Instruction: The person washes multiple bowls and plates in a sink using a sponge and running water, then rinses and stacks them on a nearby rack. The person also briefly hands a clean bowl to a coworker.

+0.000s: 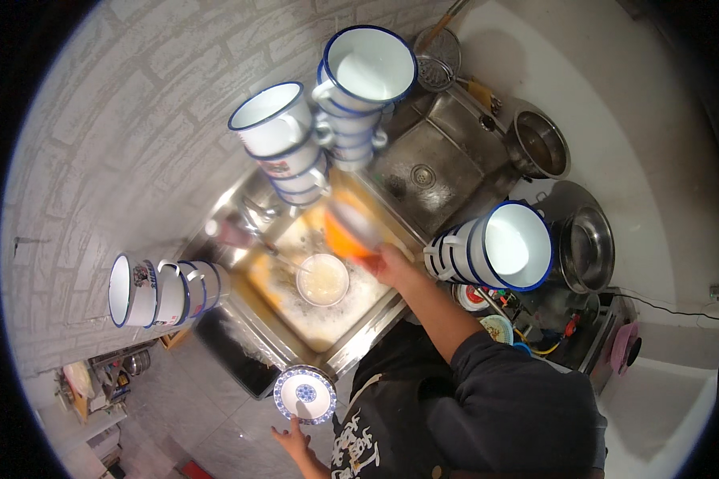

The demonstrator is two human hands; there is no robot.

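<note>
My right hand [389,266] grips the edge of an orange bowl [341,233] with a pale inside, blurred by motion, above the left sink basin. Cloudy, foamy water [287,317] fills this basin. Within it sits a round white bowl [322,280] holding pale liquid, and a thin line like a water stream runs to it from the faucet [263,212]. At the basin's near corner rests a blue-and-white patterned dish [305,394], possibly the top one of a stack. My left hand [296,443] is beside it, fingers spread, one fingertip at the rim.
Stacks of white enamel mugs with blue rims stand at the back [365,66], back left [275,143], left [168,293] and right [491,245]. Beyond lies a second steel basin [431,167]. Metal pots [539,143] and a strainer [437,60] surround it. A black bin [233,359] stands below.
</note>
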